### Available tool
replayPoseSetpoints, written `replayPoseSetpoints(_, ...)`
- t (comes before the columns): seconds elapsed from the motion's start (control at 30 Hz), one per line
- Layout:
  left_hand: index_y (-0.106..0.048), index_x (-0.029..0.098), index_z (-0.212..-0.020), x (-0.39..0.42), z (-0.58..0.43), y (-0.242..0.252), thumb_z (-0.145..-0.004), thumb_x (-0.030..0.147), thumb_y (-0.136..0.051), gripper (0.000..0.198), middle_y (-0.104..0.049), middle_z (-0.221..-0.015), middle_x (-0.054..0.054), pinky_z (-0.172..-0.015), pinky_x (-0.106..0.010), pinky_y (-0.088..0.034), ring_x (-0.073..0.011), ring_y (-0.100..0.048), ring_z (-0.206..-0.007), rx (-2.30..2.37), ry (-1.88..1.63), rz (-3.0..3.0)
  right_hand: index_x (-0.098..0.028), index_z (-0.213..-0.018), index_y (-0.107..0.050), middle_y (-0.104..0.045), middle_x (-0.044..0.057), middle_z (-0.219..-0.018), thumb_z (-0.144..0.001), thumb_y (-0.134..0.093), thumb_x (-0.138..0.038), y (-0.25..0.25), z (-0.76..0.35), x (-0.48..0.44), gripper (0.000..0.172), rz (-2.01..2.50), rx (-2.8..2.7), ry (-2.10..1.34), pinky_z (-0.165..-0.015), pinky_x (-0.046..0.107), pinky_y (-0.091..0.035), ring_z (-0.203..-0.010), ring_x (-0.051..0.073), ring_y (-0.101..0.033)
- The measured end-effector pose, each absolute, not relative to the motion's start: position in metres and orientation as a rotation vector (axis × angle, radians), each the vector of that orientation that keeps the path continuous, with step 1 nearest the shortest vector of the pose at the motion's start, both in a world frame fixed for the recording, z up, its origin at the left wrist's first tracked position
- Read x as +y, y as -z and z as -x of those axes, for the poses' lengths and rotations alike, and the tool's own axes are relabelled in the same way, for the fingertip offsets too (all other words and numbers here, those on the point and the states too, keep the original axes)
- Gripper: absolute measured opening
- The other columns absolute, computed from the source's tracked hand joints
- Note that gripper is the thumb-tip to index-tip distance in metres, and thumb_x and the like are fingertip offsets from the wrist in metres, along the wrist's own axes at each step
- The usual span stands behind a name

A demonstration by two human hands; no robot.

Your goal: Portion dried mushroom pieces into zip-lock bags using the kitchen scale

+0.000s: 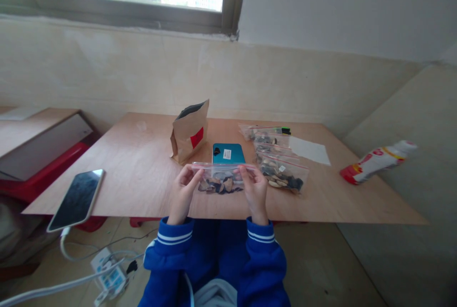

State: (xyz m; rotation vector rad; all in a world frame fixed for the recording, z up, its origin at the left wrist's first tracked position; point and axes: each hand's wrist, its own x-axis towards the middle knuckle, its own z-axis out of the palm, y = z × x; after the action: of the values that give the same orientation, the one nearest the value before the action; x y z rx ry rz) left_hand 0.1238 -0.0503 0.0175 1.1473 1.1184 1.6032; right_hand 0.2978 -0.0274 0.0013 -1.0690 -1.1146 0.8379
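Observation:
A clear zip bag (222, 184) with dark and brown dried pieces in its bottom is stretched between my two hands, above the near part of the table. My left hand (183, 188) pinches the bag's top left corner. The top right part of its zip strip is pinched by my right hand (255, 188). Just behind the bag lies a blue-green digital scale (233, 151) with a white label and a dark piece on it; the bag covers its front. To the right, several filled zip bags (285, 173) lie overlapping in a row.
A brown paper pouch (187, 135) with a red patch stands open behind my left hand. A white sheet (310, 150) and a white-and-red bottle (374, 160) are at the right. A phone (77, 200) on a cable lies at the table's (143, 173) left edge. A power strip (109, 273) rests on the floor.

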Motion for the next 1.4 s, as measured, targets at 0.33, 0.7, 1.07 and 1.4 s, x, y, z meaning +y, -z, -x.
replayPoseSetpoints(0.33, -0.065, 0.019, -0.086, -0.058, -0.130, -0.023, -0.082, 0.033, -0.065, 0.015, -0.066, -0.081, 0.001, -0.073, -0.023, -0.047, -0.0130, -0.061, -0.078, 1.117, -1.535, -1.272, -0.025, -0.112, -0.061, -0.065, 0.005, -0.116, -0.085, -0.062, -0.030, -0.020, -0.307, -0.032, 0.028, 1.111, -1.642, -0.291, -0.103, 0.044, -0.037, -0.115, 0.023, -0.053)
replayPoseSetpoints(0.7, -0.063, 0.017, -0.084, -0.059, -0.139, -0.029, -0.083, 0.038, -0.063, 0.020, -0.064, -0.079, -0.001, -0.067, -0.024, -0.050, -0.0137, -0.061, -0.075, 1.116, -1.523, -1.324, -0.023, -0.074, -0.067, -0.070, 0.001, -0.080, -0.085, -0.062, -0.019, -0.026, -0.307, -0.039, 0.012, 1.182, -1.710, -0.073, -0.090, 0.042, -0.035, -0.089, 0.023, -0.062)
replayPoseSetpoints(1.07, -0.063, 0.019, -0.087, -0.061, -0.146, -0.020, -0.087, 0.030, -0.060, 0.011, -0.066, -0.083, -0.002, -0.074, -0.026, -0.050, -0.0145, -0.063, -0.081, 1.208, -1.720, -1.551, -0.026, -0.096, -0.067, -0.072, 0.001, -0.096, -0.087, -0.062, -0.025, -0.040, -0.299, -0.046, 0.010, 1.189, -1.766, -0.043, -0.096, 0.042, -0.031, -0.099, 0.023, -0.061)
replayPoseSetpoints(1.4, -0.062, 0.020, -0.086, -0.066, -0.148, -0.028, -0.088, 0.020, -0.058, 0.004, -0.065, -0.084, -0.001, -0.075, -0.028, -0.049, -0.0140, -0.062, -0.082, 1.204, -1.748, -1.808, -0.023, -0.081, -0.063, -0.071, -0.002, -0.082, -0.087, -0.063, -0.025, -0.053, -0.291, -0.056, 0.006, 1.037, -1.843, -0.144, -0.089, 0.038, -0.033, -0.085, 0.018, -0.062)
